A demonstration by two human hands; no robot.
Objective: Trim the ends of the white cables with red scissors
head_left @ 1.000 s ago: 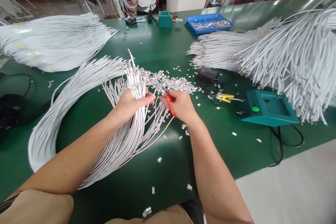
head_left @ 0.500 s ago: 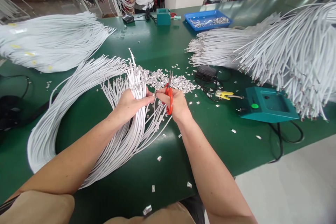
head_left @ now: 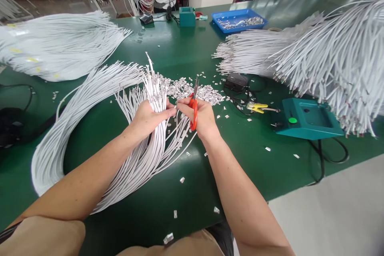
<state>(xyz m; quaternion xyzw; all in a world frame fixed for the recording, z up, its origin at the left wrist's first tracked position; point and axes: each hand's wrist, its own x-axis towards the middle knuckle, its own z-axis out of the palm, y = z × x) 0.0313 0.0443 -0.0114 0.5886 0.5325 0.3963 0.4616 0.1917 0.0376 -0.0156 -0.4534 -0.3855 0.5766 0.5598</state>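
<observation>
As the left hand clasps white cables upright,
the right hand sits just beside, orange scissors held blades-away.

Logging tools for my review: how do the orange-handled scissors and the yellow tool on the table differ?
The right hand holds the scissors; the yellow tool lies on the table. The scissors' blades point forward, while the yellow tool's grey end points right, toward the nearer teal box. Both pair a bright part with a grey one.
</observation>
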